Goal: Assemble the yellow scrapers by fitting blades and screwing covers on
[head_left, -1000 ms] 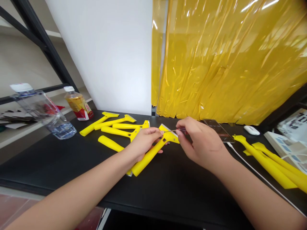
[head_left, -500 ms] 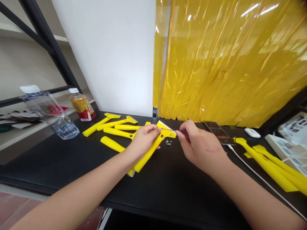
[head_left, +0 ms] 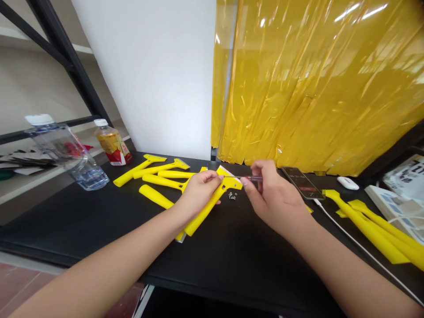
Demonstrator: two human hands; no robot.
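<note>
My left hand [head_left: 198, 190] is closed on a yellow scraper [head_left: 206, 213], whose handle slants toward me and whose wide head points away. Its thumb and forefinger pinch beside the thin tip of a screwdriver [head_left: 254, 179]; whether a screw is between them is too small to tell. From the right, my right hand [head_left: 276, 196] grips the screwdriver's dark handle, its shaft lying level across the scraper head. Several small screws [head_left: 232, 195] lie on the black table [head_left: 251, 260] just below that head. More yellow scrapers [head_left: 159, 170] lie to the left, partly behind my left hand.
On the left stand a clear bottle [head_left: 76, 159] and a smaller bottle with a red and yellow label [head_left: 112, 143]. A phone [head_left: 303, 183] with a white cable [head_left: 344, 234], a white earbud case [head_left: 347, 183] and more yellow scraper handles [head_left: 371, 229] lie on the right.
My right fingers have shifted on the screwdriver, and more of its handle shows. The right hand sits slightly higher and further left. My left hand keeps its hold on the scraper.
</note>
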